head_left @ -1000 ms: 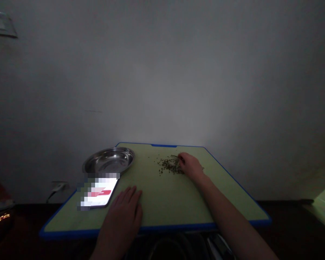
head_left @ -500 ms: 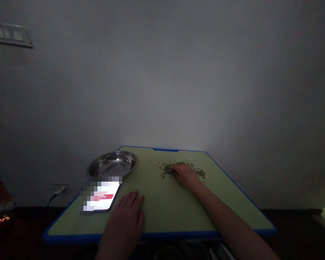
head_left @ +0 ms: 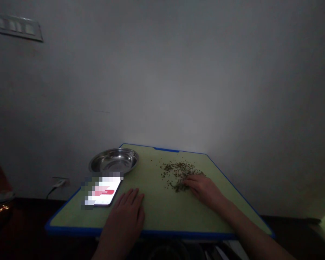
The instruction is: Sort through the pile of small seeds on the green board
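A green board with a blue rim (head_left: 162, 213) lies before me in dim light. A loose scatter of small dark grains (head_left: 177, 170) is spread across its far right part. My right hand (head_left: 203, 187) lies flat on the board at the near edge of the grains, fingers stretched toward them and touching some. My left hand (head_left: 126, 213) rests flat on the board's near left, fingers together and extended, holding nothing. A lit phone (head_left: 104, 192) lies just left of that hand.
A shallow steel bowl (head_left: 113, 161) sits at the board's far left corner, behind the phone. A grey wall rises right behind the board. A switch plate (head_left: 18, 27) is at the upper left, and a wall socket with a cord (head_left: 60, 181) is low left.
My right hand drew back toward me and to the right, leaving the grains spread wider across the board. My left hand stayed put. The view shifted slightly.
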The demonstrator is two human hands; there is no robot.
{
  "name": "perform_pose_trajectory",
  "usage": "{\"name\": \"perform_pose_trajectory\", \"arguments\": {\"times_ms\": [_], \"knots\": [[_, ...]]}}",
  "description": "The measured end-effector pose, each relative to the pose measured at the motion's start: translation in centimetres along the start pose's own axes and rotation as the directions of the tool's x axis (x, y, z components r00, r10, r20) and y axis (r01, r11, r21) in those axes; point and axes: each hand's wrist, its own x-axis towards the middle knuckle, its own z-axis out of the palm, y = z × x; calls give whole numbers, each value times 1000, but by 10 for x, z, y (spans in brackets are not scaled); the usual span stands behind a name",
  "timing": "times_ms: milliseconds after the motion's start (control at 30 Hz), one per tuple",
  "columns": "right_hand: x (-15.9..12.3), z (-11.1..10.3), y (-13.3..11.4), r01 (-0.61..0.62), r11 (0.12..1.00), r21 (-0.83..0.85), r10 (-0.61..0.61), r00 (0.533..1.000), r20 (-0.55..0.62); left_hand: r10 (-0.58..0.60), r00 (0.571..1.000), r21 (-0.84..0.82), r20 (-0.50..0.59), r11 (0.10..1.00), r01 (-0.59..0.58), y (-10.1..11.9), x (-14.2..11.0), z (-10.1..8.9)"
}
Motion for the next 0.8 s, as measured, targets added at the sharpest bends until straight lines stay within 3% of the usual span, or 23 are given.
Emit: {"name": "perform_pose_trajectory", "arguments": {"times_ms": [133,300,467,667,800], "knots": [[-16,-2,12,-40,999,22,43,992,-123,-1,1000,19,5,1000,1,-2,-1,4],[-36,7,22,-86,994,64,97,976,-193,21,1000,20,-5,1000,-21,-3,3,3],[-54,16,28,-176,980,90,193,951,-244,-5,995,94,104,996,-5,5,21,-7],[-62,18,25,-248,948,202,306,886,-347,11,996,85,92,996,-18,4,32,2],[-59,18,24,-345,870,354,460,827,-324,-3,996,71,88,997,-3,-1,31,5]]}}
